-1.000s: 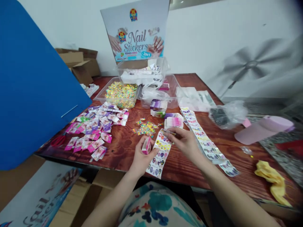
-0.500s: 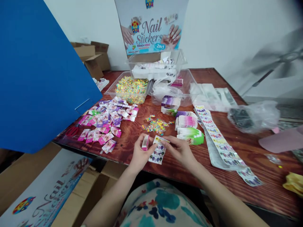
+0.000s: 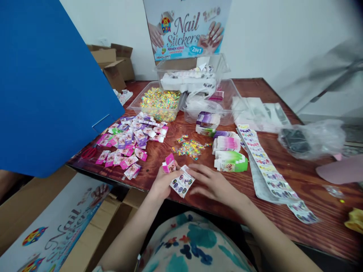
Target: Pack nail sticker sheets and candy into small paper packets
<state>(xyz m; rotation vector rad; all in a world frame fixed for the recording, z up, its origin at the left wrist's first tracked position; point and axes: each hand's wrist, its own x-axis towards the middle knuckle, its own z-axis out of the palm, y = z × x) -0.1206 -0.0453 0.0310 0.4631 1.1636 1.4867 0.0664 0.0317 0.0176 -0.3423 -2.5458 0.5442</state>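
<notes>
Over the dark-red wooden tabletop point(image 3: 300, 177), the grip of the right hand point(image 3: 215, 185) is loosely spread beside the white paper sticker sheet point(image 3: 183, 183), which might slip or crease because the left hand point(image 3: 162, 180) pinches it with a pink-and-white cardboard box point(image 3: 169, 164). Three clear plastic tubs point(image 3: 227, 98), one held sheet, one held box.

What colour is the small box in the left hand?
The small box is pink and white, seen best in the head view.

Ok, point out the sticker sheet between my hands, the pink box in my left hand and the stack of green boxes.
Sticker sheet point(image 3: 182, 183), head view: on its printed face.
Pink box point(image 3: 170, 164), head view: on its printed panel.
Stack of green boxes point(image 3: 231, 162), head view: on its middle.
</notes>
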